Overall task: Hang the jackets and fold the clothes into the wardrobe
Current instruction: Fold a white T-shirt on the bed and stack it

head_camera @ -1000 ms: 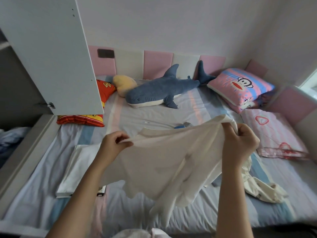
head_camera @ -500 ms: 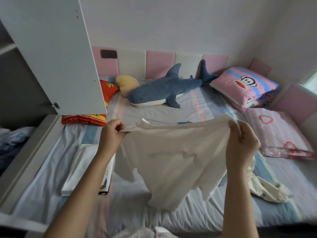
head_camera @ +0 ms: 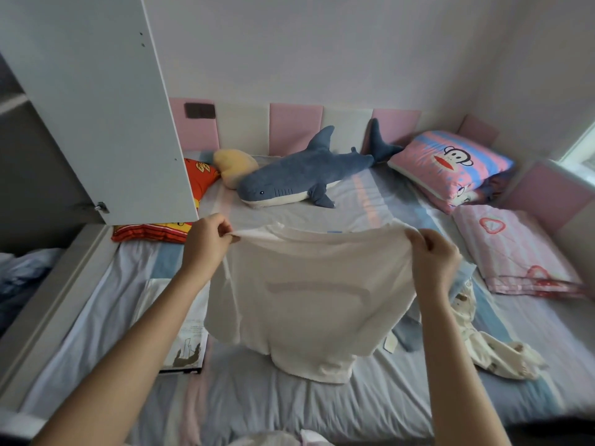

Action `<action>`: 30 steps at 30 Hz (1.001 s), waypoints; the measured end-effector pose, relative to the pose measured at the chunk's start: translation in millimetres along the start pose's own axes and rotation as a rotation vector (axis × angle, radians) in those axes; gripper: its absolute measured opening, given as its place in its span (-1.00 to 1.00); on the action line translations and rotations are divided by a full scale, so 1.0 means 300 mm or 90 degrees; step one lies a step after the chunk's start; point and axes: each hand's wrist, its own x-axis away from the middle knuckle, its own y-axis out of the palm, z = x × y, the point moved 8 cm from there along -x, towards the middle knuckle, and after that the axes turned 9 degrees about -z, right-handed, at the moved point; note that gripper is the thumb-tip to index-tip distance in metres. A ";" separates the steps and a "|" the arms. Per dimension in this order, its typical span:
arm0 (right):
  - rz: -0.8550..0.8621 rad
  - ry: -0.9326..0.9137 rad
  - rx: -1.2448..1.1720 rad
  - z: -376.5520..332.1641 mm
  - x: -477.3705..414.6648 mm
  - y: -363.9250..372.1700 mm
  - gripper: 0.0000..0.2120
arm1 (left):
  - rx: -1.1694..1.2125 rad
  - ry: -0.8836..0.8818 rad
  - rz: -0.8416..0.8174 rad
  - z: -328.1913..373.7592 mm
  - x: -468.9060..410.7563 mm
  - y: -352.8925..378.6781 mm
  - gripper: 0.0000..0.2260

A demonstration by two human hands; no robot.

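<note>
I hold a thin white T-shirt [head_camera: 309, 297] spread out above the bed [head_camera: 322, 410], its hem hanging down to the sheet. My left hand [head_camera: 206, 243] pinches one shoulder and my right hand [head_camera: 434, 255] pinches the other, so the top edge is stretched flat between them. A folded white garment with a dark print [head_camera: 180, 329] lies flat on the sheet under my left forearm. A crumpled cream garment with small prints [head_camera: 483, 342] lies to the right of my right arm. The open white wardrobe door [head_camera: 96, 101] hangs at the upper left.
A blue plush shark [head_camera: 299, 181], a yellow cushion [head_camera: 235, 165] and a red cushion [head_camera: 193, 188] lie at the bed's head. Pink pillows [head_camera: 450, 165] and a folded pink quilt [head_camera: 515, 249] fill the right side. Bluish clothes [head_camera: 22, 278] sit in the wardrobe at left.
Both hands have raised the T-shirt and pulled its shoulders apart, so it now hangs flat and smooth instead of bunched and slanted. The view has shifted slightly left and up.
</note>
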 end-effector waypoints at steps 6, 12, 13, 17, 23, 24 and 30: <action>-0.111 0.005 -0.063 0.033 -0.029 0.108 -0.83 | -0.012 -0.043 0.004 -0.022 -0.023 0.024 -0.76; 0.021 -0.054 -0.118 0.051 -0.020 0.002 -0.92 | 0.009 0.002 0.057 -0.029 -0.018 0.004 -0.77; 0.016 -0.027 -0.104 0.074 -0.028 0.000 -0.92 | 0.009 0.015 0.068 -0.023 -0.022 -0.007 -0.78; -0.113 0.010 -0.027 0.133 -0.052 0.045 -0.91 | 0.023 0.038 0.060 -0.011 -0.007 0.029 -0.70; -0.199 -0.122 0.101 0.059 -0.101 0.029 -0.91 | 0.045 0.054 0.088 -0.008 -0.026 0.015 -0.80; -0.171 -0.135 0.103 0.049 -0.104 0.010 -0.91 | 0.041 0.057 0.086 -0.008 -0.034 0.012 -0.82; 0.087 -0.081 -0.093 0.002 -0.048 -0.096 -0.96 | 0.046 0.091 0.152 0.012 -0.060 -0.032 -0.80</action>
